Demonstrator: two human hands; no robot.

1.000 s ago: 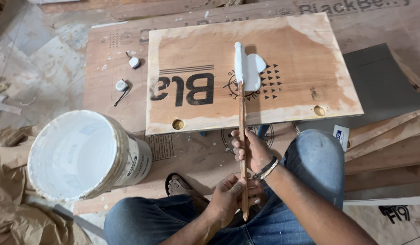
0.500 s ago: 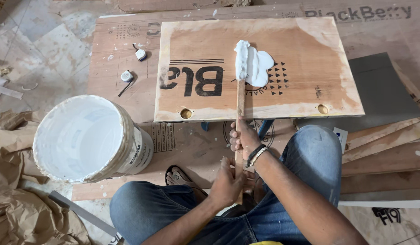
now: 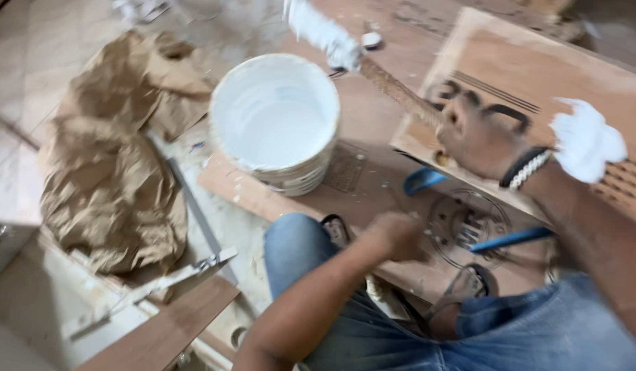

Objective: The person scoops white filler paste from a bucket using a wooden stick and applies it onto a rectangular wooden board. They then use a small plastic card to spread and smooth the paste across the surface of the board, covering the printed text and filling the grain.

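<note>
The head view is swinging left and tilting, so the plywood board (image 3: pixel 538 89), which was lying square in front of the person half a second ago, is now sliding off to the upper right, under the right hand (image 3: pixel 479 141). Left of both hands, the crumpled brown paper (image 3: pixel 105 172) is now taking up much of the floor (it was only a sliver at the frame edge before). The white bucket (image 3: pixel 275 120) is sitting just beyond and to the left of the hands, its pale contents showing.

The wooden stick (image 3: pixel 400 93) is no longer resting upright on the board: the right hand is closing around its shaft, and its paste-coated end (image 3: pixel 321 31) is hanging just past the bucket's far rim. That reads as the stick travelling from the board toward the bucket, though blur is hiding any contact with the rim. The left hand (image 3: pixel 397 237) has let go of the stick and is curling into a loose fist near the knee, holding nothing that can be made out. A white blob of paste (image 3: pixel 586 141) is staying on the board, just right of the beaded wristband.
</note>
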